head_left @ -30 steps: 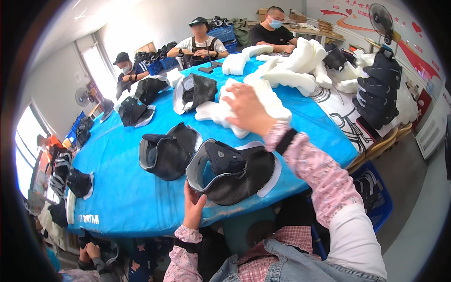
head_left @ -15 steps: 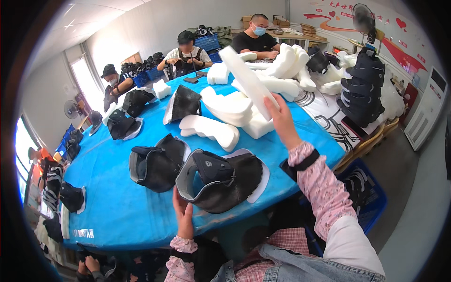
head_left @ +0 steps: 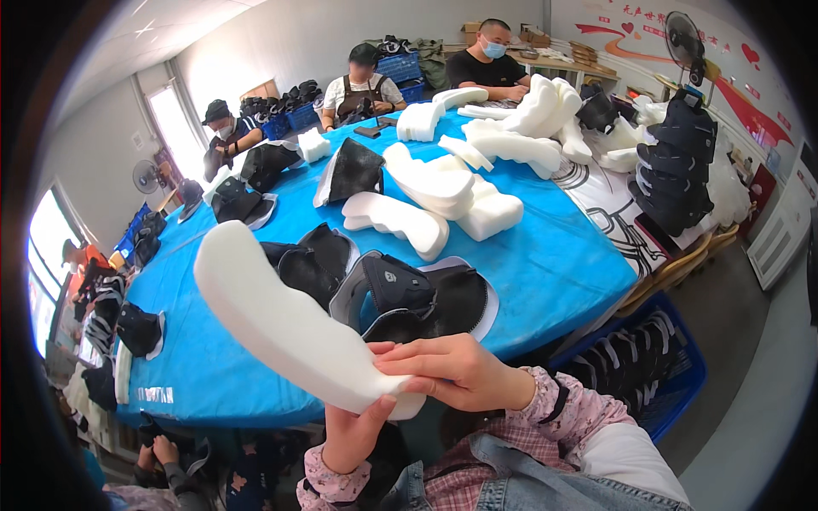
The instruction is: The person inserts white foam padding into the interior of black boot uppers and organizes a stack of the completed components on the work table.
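Note:
A long white curved foam piece (head_left: 281, 319) is held tilted across the near edge of the table. My right hand (head_left: 460, 370) grips its near end, fingers laid over the top. My left hand (head_left: 356, 430) holds the same end from below, thumb against the foam and the other fingers hidden behind it. Just beyond the hands lies a black fabric cover (head_left: 447, 302) with grey lining and a white edge, its opening facing me. A second black cover (head_left: 319, 268) sits to its left, partly hidden by the foam.
More white foam pieces (head_left: 400, 223) lie in several piles on the blue-covered table (head_left: 554, 272). A stack of black covers (head_left: 673, 175) stands at the right. A blue crate (head_left: 682, 375) holding black items is low at the right. Several people (head_left: 362, 89) sit along the far side.
The foam piece came down from the upper right to in front of me and turned. My left hand left the near black cover and took hold of the foam with my right.

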### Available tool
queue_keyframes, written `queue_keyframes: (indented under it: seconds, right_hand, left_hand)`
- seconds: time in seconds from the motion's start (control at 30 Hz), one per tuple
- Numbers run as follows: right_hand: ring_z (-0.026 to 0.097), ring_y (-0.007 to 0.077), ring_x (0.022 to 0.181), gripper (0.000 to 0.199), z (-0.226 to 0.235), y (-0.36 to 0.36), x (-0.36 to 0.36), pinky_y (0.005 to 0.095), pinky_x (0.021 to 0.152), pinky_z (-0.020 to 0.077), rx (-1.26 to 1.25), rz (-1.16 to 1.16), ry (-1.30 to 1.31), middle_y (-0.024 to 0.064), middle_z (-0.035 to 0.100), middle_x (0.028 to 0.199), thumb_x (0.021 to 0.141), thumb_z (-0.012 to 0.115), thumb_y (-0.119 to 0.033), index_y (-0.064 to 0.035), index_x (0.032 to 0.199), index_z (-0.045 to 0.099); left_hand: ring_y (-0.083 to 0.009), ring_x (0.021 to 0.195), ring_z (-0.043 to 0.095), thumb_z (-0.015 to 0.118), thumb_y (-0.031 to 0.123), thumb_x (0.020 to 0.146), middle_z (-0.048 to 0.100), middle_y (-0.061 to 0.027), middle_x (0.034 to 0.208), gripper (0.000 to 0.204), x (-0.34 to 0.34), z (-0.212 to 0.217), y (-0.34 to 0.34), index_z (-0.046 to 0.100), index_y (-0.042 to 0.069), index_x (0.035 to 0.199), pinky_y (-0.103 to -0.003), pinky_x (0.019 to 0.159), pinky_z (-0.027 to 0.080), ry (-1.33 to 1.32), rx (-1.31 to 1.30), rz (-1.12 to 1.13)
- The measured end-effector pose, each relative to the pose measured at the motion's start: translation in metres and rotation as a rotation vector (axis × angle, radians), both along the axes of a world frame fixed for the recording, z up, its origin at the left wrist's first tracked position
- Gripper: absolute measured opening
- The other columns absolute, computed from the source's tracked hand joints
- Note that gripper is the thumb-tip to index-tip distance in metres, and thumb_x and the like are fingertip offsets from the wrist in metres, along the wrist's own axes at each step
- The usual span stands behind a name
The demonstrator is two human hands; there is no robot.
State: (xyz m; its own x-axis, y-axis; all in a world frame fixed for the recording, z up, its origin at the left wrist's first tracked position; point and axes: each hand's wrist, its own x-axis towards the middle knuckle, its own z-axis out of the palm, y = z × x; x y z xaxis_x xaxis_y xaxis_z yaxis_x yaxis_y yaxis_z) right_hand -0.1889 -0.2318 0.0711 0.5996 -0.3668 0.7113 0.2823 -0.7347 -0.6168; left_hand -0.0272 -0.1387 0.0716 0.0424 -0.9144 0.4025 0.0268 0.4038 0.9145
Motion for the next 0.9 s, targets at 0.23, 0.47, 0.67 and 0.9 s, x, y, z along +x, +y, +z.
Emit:
queue_keyframes:
  seconds: [0.23,0.47,0.67,0.9]
  right_hand:
    - [0.05,0.0116,0.059,0.029,0.009,-0.013,-0.021,0.0269,0.053,0.0408,0.168,-0.44,0.001,0.0064,0.057,0.068,0.097,0.046,-0.024,0.0006,0.09,0.059]
    - [0.048,0.0055,0.069,0.037,-0.017,-0.091,-0.039,0.0215,0.062,0.0405,0.534,-0.605,-0.249,0.0023,0.059,0.076,0.097,0.045,-0.03,0.0032,0.093,0.061]
    - [0.067,0.0233,0.077,0.046,0.004,-0.151,-0.025,0.0309,0.06,0.0556,0.647,-0.402,-0.308,0.0163,0.064,0.089,0.099,0.035,-0.035,0.0065,0.11,0.051]
    - [0.061,0.0275,0.099,0.049,0.0,-0.201,-0.007,0.0355,0.084,0.0515,0.928,-0.211,-0.261,0.0199,0.057,0.11,0.099,0.033,-0.034,0.0072,0.123,0.042]
  left_hand:
    - [-0.0295,0.116,0.05,0.049,0.007,0.089,0.052,-0.0177,0.123,0.051,0.013,0.006,0.014,0.029,0.0,0.135,-0.04,0.088,0.048,0.359,0.266,-0.152]
    - [-0.0337,0.099,0.06,0.05,0.015,0.087,0.055,-0.0246,0.115,0.049,0.037,0.002,0.04,0.036,-0.004,0.13,-0.042,0.083,0.052,0.342,0.323,-0.127]
    - [-0.0366,0.099,0.059,0.057,0.022,0.081,0.051,-0.027,0.115,0.057,0.045,-0.004,0.056,0.038,-0.006,0.127,-0.05,0.077,0.053,0.524,0.184,-0.012]
    - [-0.0308,0.093,0.059,0.057,0.034,0.076,0.051,-0.0179,0.107,0.06,0.048,-0.006,0.067,0.042,-0.004,0.12,-0.049,0.071,0.055,0.482,0.233,0.086]
